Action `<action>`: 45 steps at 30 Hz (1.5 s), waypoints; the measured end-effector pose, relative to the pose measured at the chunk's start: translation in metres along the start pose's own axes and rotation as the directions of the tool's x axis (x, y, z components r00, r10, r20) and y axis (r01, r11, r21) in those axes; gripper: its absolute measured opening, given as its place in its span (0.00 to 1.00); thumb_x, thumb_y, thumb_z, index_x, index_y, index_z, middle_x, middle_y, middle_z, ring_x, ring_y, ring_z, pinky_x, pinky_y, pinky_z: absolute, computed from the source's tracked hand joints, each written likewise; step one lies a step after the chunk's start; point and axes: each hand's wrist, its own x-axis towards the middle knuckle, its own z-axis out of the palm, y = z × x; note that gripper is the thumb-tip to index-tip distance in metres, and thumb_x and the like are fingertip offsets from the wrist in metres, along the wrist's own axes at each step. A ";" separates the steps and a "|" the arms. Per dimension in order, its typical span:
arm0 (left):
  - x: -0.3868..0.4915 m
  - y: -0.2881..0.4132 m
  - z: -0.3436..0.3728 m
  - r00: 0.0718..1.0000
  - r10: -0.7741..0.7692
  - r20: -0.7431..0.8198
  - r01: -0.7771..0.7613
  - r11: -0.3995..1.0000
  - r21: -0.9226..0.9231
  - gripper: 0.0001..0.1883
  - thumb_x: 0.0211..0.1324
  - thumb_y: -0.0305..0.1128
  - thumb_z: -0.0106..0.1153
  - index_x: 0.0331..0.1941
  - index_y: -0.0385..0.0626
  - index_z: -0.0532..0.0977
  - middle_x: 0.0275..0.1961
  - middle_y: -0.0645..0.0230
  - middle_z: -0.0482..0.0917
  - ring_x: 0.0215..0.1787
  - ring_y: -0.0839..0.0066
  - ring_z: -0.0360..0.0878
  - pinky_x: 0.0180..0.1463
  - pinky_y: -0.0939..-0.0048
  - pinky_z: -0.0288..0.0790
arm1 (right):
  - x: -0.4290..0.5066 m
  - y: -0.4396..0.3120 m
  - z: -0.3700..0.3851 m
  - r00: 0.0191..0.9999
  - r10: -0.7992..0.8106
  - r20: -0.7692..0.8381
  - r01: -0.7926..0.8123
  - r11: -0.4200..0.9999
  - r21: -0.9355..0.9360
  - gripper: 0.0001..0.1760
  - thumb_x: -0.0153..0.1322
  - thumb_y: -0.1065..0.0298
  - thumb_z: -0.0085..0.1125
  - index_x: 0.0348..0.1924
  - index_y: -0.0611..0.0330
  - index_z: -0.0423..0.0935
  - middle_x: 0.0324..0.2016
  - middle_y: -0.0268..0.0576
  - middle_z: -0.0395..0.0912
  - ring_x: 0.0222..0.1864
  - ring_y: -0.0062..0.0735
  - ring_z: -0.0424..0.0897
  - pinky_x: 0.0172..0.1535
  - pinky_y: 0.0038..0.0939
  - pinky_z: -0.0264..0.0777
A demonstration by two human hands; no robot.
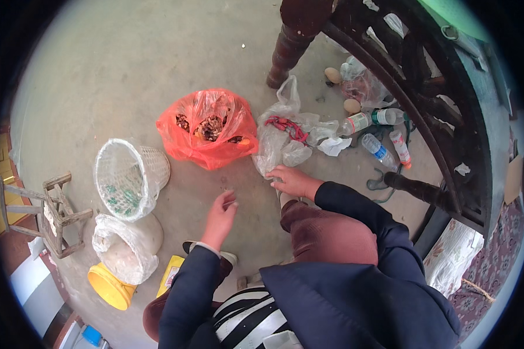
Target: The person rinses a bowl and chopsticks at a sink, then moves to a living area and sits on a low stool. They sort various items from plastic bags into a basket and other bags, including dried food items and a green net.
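My left hand (220, 218) hovers over the concrete floor with fingers bent inward. A pale sliver shows at its fingertips, too small to make out. Fingers apart, my right hand (296, 181) reaches the near edge of a clear plastic bag (273, 146). Red, crumpled pieces, perhaps dried chillies (288, 127), lie on that bag. Left of it, touching or nearly so, a red plastic bag (179, 141) gapes around brown, nut-like pieces (212, 128) and a few orange bits.
Left stand a lined white basket (159, 168), a lined white bucket (153, 233), a yellow bucket (109, 288) and a wooden stool (65, 216). Several plastic bottles (377, 148) and two egg-like objects (352, 106) lie right, beside dark carved wooden furniture (419, 113).
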 end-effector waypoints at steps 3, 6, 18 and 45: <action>0.040 -0.007 0.026 0.994 0.105 -0.035 -0.102 0.990 0.097 0.27 0.57 0.34 0.58 0.60 0.40 0.65 0.55 0.51 0.74 0.58 0.63 0.73 0.60 0.66 0.67 | 0.001 -0.006 0.007 0.986 -0.077 0.145 0.054 0.986 0.160 0.24 0.69 0.63 0.55 0.58 0.55 0.70 0.51 0.48 0.71 0.51 0.44 0.74 0.53 0.36 0.68; 0.075 0.003 0.048 0.977 0.183 -0.106 -0.150 0.953 0.264 0.31 0.55 0.38 0.61 0.62 0.43 0.65 0.57 0.48 0.73 0.60 0.58 0.71 0.60 0.62 0.66 | 0.002 -0.019 0.009 0.971 -0.087 0.222 0.026 0.964 0.265 0.24 0.69 0.63 0.55 0.59 0.54 0.69 0.53 0.48 0.72 0.52 0.42 0.74 0.55 0.35 0.68; 0.088 -0.022 0.053 0.994 0.079 -0.070 -0.042 0.907 0.419 0.24 0.50 0.21 0.48 0.55 0.45 0.72 0.49 0.44 0.76 0.54 0.50 0.74 0.57 0.58 0.68 | 0.001 0.051 -0.027 0.875 0.182 -0.449 -0.192 0.981 0.025 0.10 0.63 0.76 0.57 0.38 0.63 0.73 0.38 0.46 0.75 0.43 0.40 0.75 0.48 0.36 0.70; 0.053 -0.101 -0.042 0.961 0.056 -0.272 0.067 0.904 0.423 0.23 0.51 0.21 0.50 0.55 0.46 0.72 0.53 0.49 0.74 0.57 0.54 0.72 0.61 0.62 0.65 | 0.026 0.116 -0.191 0.449 0.202 -0.870 -0.208 0.971 0.118 0.16 0.66 0.68 0.55 0.47 0.62 0.77 0.44 0.50 0.78 0.47 0.43 0.76 0.53 0.36 0.67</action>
